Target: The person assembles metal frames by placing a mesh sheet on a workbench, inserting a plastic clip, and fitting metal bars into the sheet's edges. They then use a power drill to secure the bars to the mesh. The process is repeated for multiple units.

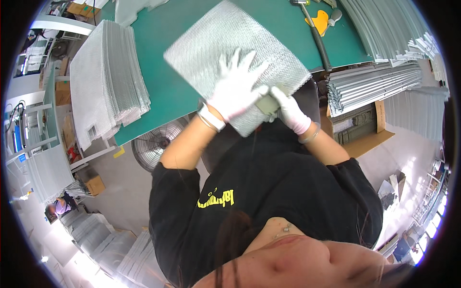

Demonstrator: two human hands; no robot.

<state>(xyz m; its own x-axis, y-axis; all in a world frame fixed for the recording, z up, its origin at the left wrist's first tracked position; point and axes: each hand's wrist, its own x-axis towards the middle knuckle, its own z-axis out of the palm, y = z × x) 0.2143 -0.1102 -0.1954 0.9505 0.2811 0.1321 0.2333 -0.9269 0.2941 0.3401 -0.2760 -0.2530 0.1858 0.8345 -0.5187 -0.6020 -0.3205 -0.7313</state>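
Note:
A silvery mesh panel (221,36) lies at a slant on the green tabletop (156,89), its near corner reaching past the table's front edge towards me. My left hand (237,91), in a white glove, rests flat on the mesh with its fingers spread. My right hand (292,113), gloved too, grips an olive-green rectangular pad (267,104) at the panel's near right edge. The thumb lies on top of the pad, and the other fingers are partly hidden beneath it. My left thumb comes close to the pad; whether it touches, I cannot tell.
A tall stack of mesh panels (98,81) stands at the left. A hammer (318,41) and a yellow scraper (318,21) lie at the far right. More stacked panels (384,29) and metal strips (374,84) fill the right side, above an open carton (367,141). A floor fan (156,146) stands below.

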